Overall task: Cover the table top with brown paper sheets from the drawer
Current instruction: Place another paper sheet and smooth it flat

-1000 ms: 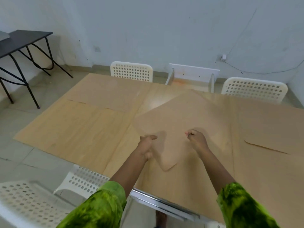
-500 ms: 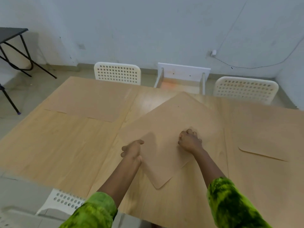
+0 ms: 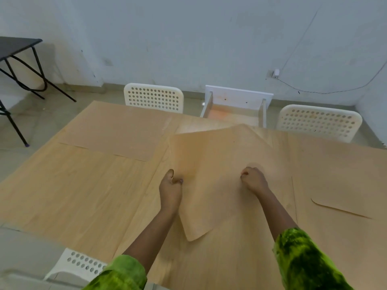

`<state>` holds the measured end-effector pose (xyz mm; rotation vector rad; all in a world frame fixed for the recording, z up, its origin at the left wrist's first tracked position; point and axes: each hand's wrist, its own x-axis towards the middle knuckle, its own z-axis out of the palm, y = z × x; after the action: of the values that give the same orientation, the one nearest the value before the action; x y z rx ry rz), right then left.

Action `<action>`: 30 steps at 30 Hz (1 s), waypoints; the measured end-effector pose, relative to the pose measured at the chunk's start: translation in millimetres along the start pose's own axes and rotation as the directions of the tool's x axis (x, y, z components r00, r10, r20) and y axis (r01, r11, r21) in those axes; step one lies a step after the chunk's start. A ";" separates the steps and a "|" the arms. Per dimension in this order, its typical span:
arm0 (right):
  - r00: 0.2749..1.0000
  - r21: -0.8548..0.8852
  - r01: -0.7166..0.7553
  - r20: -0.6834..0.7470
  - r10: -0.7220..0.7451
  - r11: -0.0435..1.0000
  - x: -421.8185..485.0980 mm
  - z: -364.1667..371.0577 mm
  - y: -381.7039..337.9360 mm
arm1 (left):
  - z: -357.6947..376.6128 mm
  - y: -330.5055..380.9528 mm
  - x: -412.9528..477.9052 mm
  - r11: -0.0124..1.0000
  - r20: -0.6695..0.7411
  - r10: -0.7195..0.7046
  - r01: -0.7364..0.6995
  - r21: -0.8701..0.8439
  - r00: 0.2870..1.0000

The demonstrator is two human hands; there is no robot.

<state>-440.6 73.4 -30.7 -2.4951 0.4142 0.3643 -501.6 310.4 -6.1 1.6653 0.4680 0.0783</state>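
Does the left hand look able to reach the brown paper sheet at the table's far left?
Likely yes, stretching: nothing stands between the left hand and far-left brown paper sheet, though its grip holds the middle brown sheet.

The surface (image 3: 73,195) gives broad, flat room: bare wood on its near left and along the near edge, and the left sheet (image 3: 113,130) and right sheet (image 3: 345,185) lie flat enough to pass over. The middle sheet (image 3: 213,160) lies askew, with the left hand (image 3: 170,185) at its left edge and the right hand (image 3: 253,181) curled on top. At the far edge the open drawer (image 3: 238,97) juts out between the far-left chair (image 3: 154,99) and the far-right chair (image 3: 318,120). A near chair (image 3: 81,262) crowds the near left corner, and the black folding table (image 3: 18,45) stands well apart.
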 end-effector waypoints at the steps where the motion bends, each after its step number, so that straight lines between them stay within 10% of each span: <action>1: 0.999 0.012 -0.040 -0.028 0.040 0.999 3.7 -4.3 0.9 | -5.5 2.9 2.6 0.999 0.039 0.035 -0.035 -0.013 0.999; 10: 0.972 0.235 -0.173 -0.114 0.204 0.956 6.2 -18.5 2.8 | -137.6 14.3 41.8 0.943 0.085 0.031 -0.001 -0.334 0.996; 17: 0.996 0.735 -0.083 0.076 0.040 0.673 -67.0 11.9 -46.5 | -255.6 10.4 37.5 0.943 0.129 0.061 -0.015 -0.334 0.990; 30: 0.993 0.896 -0.032 -0.023 0.119 0.444 -203.3 136.6 -154.3 | -445.1 -1.5 32.9 0.970 0.234 -0.053 0.106 -0.221 0.971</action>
<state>-592.1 317.1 7.5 -1.4129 0.5670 0.0191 -613.2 738.1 55.6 1.4037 0.3378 -0.1126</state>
